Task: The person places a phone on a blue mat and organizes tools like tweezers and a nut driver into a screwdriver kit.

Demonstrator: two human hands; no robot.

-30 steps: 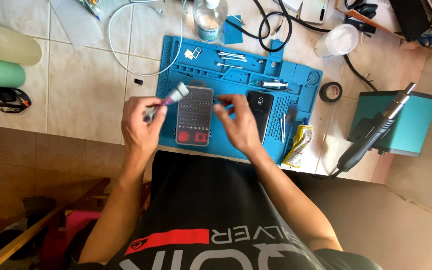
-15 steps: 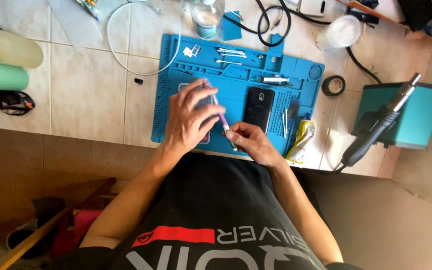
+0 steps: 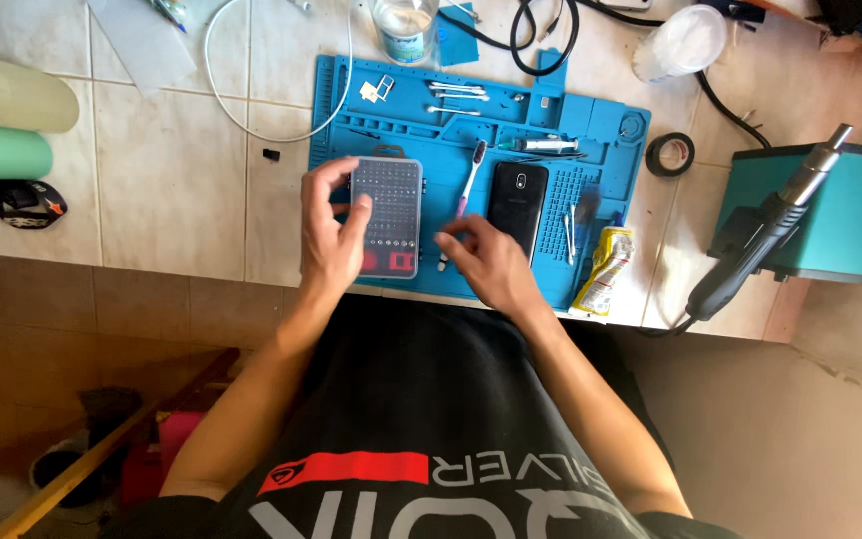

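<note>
Under the left hand (image 3: 329, 240), fingers (image 3: 355, 222) clamp the bit case (image 3: 386, 217), steadying it; right hand (image 3: 491, 268) fingers curled loosely together beside the toothbrush (image 3: 463, 195), phone (image 3: 517, 205) just beyond.

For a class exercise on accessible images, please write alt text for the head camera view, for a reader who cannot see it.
Seen from above, a person's left hand grips a clear rectangular plastic case of screwdriver bits on a blue silicone repair mat. The right hand rests beside a purple and white toothbrush and a black smartphone lying face down. A grey hot-air gun leans against a teal box at right.
</note>
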